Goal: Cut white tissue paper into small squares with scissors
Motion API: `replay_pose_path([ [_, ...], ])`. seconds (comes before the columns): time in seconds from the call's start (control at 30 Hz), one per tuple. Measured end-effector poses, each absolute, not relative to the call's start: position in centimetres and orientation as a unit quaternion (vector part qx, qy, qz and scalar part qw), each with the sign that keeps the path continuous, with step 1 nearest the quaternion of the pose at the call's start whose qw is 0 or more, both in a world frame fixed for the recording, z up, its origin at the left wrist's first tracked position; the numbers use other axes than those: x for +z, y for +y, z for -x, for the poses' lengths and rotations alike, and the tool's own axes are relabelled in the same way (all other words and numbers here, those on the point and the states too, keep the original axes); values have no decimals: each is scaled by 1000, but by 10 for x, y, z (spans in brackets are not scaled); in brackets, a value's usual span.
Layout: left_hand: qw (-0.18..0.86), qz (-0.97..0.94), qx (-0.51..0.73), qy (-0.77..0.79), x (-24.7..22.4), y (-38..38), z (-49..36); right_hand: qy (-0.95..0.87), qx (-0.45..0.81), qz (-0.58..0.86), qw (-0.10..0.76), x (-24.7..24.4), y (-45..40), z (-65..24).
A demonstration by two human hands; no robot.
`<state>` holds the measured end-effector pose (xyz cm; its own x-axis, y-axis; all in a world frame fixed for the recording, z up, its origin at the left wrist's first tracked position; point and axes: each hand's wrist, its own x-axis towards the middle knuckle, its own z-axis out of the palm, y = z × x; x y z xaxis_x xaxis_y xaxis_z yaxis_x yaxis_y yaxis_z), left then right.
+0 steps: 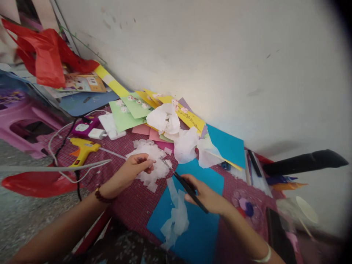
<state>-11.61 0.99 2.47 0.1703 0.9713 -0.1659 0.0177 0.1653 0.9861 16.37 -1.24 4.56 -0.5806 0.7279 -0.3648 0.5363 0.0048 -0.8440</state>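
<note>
My right hand [203, 192] is closed around black-handled scissors [189, 190], whose thin metal blades point left toward my left hand. My left hand [137, 167] hovers over a heap of small white tissue paper pieces [150, 179], thumb and fingers pinched together. Anything between those fingertips is too small to make out. Below the scissors, torn white tissue strips [176, 220] lie on a blue sheet [203, 231]. Crumpled white tissue [185, 145] rests behind the heap, against the cards.
Green cards [119, 117] and yellow cards [189, 117] with small blossoms lean near the wall. To the left are a yellow glue gun [85, 148], white cables and a purple power strip [85, 126]. A clear paint palette [247, 207] sits at the right.
</note>
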Motion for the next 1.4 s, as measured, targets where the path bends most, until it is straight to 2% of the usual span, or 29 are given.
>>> replay_pose_path([
  [0.27,606,-537,347,474,24,13,109,-703,557,432,95,41,-8,-160],
  [0.67,610,-519,359,479,26,15,105,-646,610,444,120,38,-4,-152],
  [0.83,584,-539,360,489,29,16,109,-708,560,418,103,41,-1,-155],
  [1.0,472,-592,366,541,25,23,124,-721,569,384,94,46,0,-171],
  [1.13,202,-687,376,588,20,26,133,-695,594,390,114,43,-8,-189],
  [1.2,102,-723,357,583,18,24,131,-679,609,394,112,39,-13,-197],
  [1.3,105,-762,336,544,17,16,120,-668,622,392,113,35,-20,-203],
  [1.4,233,-759,342,502,17,3,102,-668,626,384,116,34,-24,-202],
])
